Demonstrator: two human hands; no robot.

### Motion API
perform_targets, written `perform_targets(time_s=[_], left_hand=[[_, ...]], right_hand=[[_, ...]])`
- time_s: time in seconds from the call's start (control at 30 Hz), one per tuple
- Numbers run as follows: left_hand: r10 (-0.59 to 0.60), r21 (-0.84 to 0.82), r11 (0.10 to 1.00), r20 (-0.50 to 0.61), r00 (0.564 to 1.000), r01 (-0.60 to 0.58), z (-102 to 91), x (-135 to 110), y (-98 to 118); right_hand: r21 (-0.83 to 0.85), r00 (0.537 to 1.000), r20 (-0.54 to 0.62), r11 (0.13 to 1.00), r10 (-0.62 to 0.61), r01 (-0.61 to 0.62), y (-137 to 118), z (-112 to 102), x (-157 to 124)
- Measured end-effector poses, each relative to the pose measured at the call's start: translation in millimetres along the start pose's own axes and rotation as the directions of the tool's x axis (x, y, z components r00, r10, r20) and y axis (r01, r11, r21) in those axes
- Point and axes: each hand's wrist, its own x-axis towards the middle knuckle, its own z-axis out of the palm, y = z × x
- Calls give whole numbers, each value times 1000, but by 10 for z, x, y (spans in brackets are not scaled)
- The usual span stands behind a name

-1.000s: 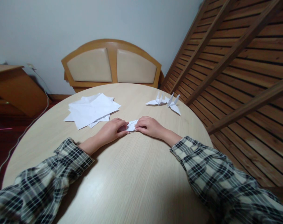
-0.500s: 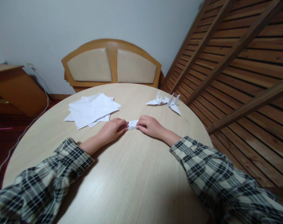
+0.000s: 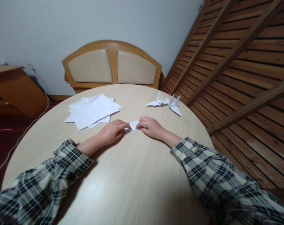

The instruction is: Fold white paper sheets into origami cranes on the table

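Observation:
A small folded piece of white paper (image 3: 134,125) lies low over the middle of the round table, between my two hands. The fingers of my left hand (image 3: 113,131) are closed at its left end, thumb below and fingertips on top. At the right end, my right hand (image 3: 151,127) pinches it between thumb and curled fingers. Both ends of the paper are partly hidden by the fingers. Beyond my right hand stand two white paper cranes, one crane (image 3: 158,102) on the left and another crane (image 3: 174,105) close beside it.
A loose stack of white paper sheets (image 3: 92,109) lies on the round table (image 3: 128,178) at the left. Behind the table's far edge is a padded wooden headboard (image 3: 112,62). A slatted wooden panel (image 3: 240,62) slants along the right, and a wooden desk (image 3: 13,87) stands at the left.
My left hand has shifted slightly left, and its fingers reach further over the folded paper's left end. My right hand stays nearly where it was.

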Motion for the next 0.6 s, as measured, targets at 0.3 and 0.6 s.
perform_targets(time_s=[0.3, 0.6], left_hand=[[18, -31, 999, -19, 1000, -18, 8, -12, 16], [26, -68, 997, -52, 998, -30, 43, -18, -16]], right_hand=[[33, 1000, -1, 999, -16, 16, 19, 2, -8], [-27, 1000, -15, 1000, -15, 15, -22, -26, -9]])
